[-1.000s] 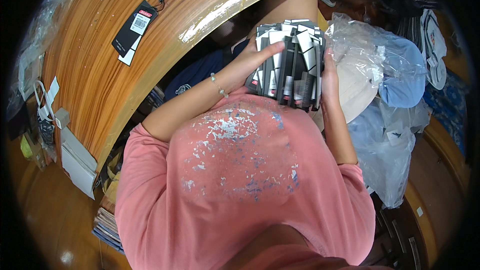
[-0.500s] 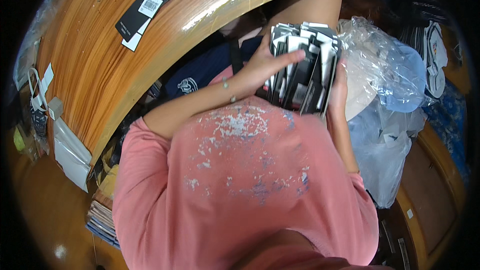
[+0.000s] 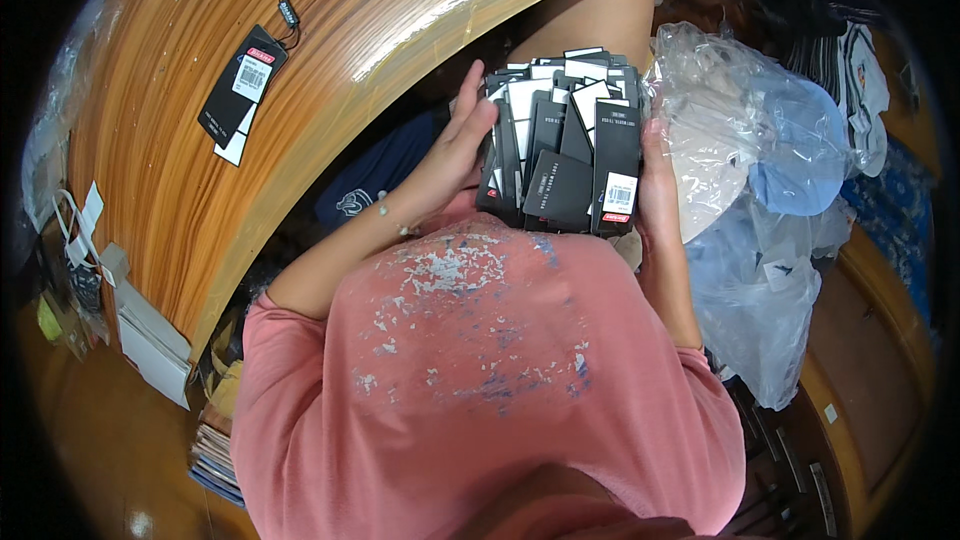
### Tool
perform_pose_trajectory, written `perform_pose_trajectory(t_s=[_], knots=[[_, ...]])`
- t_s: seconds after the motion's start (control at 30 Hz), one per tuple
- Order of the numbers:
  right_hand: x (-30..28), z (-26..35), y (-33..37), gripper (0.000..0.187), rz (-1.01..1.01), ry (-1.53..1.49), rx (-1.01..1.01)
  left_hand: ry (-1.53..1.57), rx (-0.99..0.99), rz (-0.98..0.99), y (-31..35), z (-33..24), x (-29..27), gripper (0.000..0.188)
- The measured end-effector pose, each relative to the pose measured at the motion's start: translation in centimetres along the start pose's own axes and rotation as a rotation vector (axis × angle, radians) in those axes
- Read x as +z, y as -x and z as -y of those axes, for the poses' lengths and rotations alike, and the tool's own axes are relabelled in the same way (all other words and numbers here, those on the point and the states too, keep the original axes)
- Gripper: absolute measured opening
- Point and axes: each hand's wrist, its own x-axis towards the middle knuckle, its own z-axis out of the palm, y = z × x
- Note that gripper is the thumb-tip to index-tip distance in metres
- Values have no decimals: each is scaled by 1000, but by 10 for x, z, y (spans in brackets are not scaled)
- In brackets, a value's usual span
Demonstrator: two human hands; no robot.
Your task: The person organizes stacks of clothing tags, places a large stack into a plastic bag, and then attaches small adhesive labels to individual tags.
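Note:
A thick bundle of black and white clothing hang tags point(image 3: 565, 155) sits in front of my chest, over my lap. My left hand point(image 3: 462, 140) is pressed along its left side, thumb and fingers straightened and pointing up. Against the opposite side lies my right hand point(image 3: 657, 185), its thumb at the edge and its other fingers mostly hidden behind the bundle. The tags stand packed at uneven angles; a few lean forward, one showing a white sticker. Apart from these, a black hang tag point(image 3: 240, 90) with a string lies on the wooden table.
The curved wooden table point(image 3: 180, 110) stretches across the left and far side. At right, clear plastic bags point(image 3: 750, 280) lie beside a blue cap point(image 3: 800, 155) under plastic. A white paper bag point(image 3: 150, 340) hangs by the table's left edge; a folded stack point(image 3: 215, 460) stands below.
My left hand has moved from across the front of the tags to their left side. The bundle has shifted slightly left, and its front tags now lean outward.

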Motion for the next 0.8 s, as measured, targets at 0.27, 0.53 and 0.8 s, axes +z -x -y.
perform_pose_trajectory(t_s=[0.27,0.53,0.8], knots=[[10,7,21,56,-111,-211,7,-300,268,114,3,-5,21,110],[-15,-5,6,57,27,-140,100,171,102,180,3,-5,19,111],[1,11,12,54,71,49,-94,-360,222,-71,-11,-17,27,114]])
